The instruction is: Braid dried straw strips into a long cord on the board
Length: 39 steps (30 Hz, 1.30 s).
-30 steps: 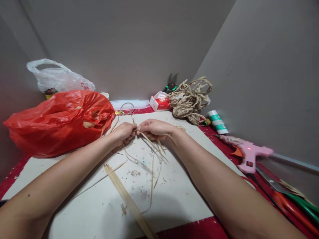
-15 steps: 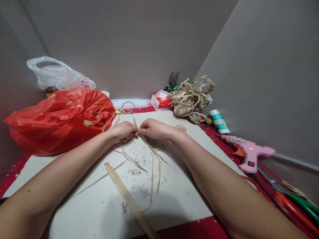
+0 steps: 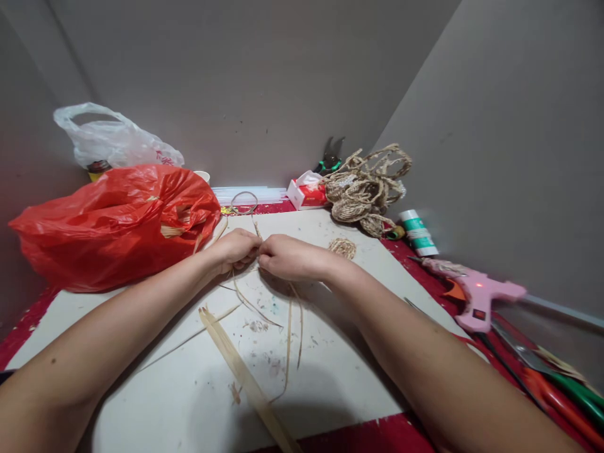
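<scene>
Both hands meet over the far middle of the white board. My left hand [image 3: 239,249] is closed, pinching thin dried plant-fibre strands [image 3: 256,228] that run up to a wire ring [image 3: 244,202]. Close against it, my right hand [image 3: 287,257] is closed on the same strands, its fingertips partly hidden behind the hand. Loose ends [image 3: 289,333] of the strands trail from beneath the hands toward me. A wide pale dried leaf strip [image 3: 245,377] lies on the board below, beside a thin stalk [image 3: 193,336].
A red plastic bag [image 3: 117,229] bulges at the left, a white bag [image 3: 117,141] behind it. Coiled braided cord [image 3: 363,192], a tissue box [image 3: 306,190] and pliers [image 3: 330,157] stand at the back. On the right lie a pink glue gun [image 3: 481,292] and shears [image 3: 542,371].
My right hand has turned and moved slightly nearer me, covering more of the strands. A small braided coil beside its wrist shows more fully. The left hand has barely moved.
</scene>
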Each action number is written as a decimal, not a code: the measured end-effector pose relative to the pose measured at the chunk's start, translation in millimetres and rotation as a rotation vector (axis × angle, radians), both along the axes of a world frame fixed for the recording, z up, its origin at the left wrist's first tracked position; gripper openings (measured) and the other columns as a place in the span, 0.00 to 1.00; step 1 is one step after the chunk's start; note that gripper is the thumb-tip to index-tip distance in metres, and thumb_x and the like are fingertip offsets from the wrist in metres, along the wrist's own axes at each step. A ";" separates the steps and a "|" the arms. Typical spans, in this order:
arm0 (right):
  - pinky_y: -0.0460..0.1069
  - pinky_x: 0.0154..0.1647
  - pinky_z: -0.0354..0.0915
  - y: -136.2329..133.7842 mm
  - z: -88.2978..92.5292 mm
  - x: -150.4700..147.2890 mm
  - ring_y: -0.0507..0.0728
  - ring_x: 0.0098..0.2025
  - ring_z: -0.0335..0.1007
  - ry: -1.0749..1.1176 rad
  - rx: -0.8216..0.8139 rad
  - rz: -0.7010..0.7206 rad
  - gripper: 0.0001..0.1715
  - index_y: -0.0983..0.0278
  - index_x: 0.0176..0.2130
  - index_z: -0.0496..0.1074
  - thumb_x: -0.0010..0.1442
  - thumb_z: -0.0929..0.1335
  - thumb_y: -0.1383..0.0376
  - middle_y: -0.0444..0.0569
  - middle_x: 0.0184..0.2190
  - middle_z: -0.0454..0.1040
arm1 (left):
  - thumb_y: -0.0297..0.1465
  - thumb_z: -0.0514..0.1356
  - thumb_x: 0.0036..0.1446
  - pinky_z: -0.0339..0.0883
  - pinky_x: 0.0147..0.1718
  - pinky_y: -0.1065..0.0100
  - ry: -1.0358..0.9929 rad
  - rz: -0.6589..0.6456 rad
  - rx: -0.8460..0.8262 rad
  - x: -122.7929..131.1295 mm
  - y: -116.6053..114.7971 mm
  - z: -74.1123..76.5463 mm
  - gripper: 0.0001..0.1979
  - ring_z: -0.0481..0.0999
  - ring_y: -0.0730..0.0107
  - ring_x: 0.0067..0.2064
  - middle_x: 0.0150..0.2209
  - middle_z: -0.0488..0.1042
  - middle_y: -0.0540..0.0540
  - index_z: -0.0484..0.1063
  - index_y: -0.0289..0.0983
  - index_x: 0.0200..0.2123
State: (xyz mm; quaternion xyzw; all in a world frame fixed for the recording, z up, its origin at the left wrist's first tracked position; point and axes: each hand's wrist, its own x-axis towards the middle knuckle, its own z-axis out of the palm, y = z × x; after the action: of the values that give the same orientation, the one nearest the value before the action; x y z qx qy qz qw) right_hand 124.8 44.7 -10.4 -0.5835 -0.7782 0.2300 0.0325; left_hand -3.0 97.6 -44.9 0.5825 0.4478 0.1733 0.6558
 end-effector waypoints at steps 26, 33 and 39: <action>0.44 0.26 0.55 -36.0 31.5 -2.5 0.50 0.25 0.62 0.022 -0.232 0.327 0.12 0.63 0.36 0.73 0.50 0.65 0.72 0.43 0.25 0.70 | 0.23 0.56 0.47 0.36 0.13 0.76 -0.050 -0.130 -0.160 -4.2 8.6 0.1 0.07 0.45 0.85 0.13 0.12 0.49 0.57 0.64 0.32 0.19; 0.46 0.25 0.49 -101.2 11.1 -2.6 0.52 0.23 0.61 -0.259 -0.091 0.273 0.08 0.60 0.31 0.68 0.57 0.61 0.69 0.46 0.23 0.70 | 0.23 0.55 0.49 0.34 0.14 0.75 -0.034 -0.157 -0.177 -2.3 9.7 -2.4 0.08 0.43 0.85 0.13 0.11 0.48 0.57 0.65 0.31 0.19; 0.47 0.32 0.58 -121.6 16.9 15.6 0.52 0.29 0.63 0.111 -0.184 0.145 0.09 0.61 0.29 0.66 0.60 0.62 0.64 0.47 0.28 0.69 | 0.23 0.56 0.49 0.34 0.14 0.75 -0.057 -0.166 -0.177 -3.4 9.7 -4.3 0.10 0.43 0.85 0.13 0.12 0.48 0.57 0.65 0.31 0.18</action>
State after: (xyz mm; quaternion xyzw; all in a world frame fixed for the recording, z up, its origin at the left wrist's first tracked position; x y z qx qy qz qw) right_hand 140.4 -76.9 6.5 -0.5126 -0.7910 0.3339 0.0051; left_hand -6.4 107.3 -49.2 0.5520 0.3929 0.0947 0.7293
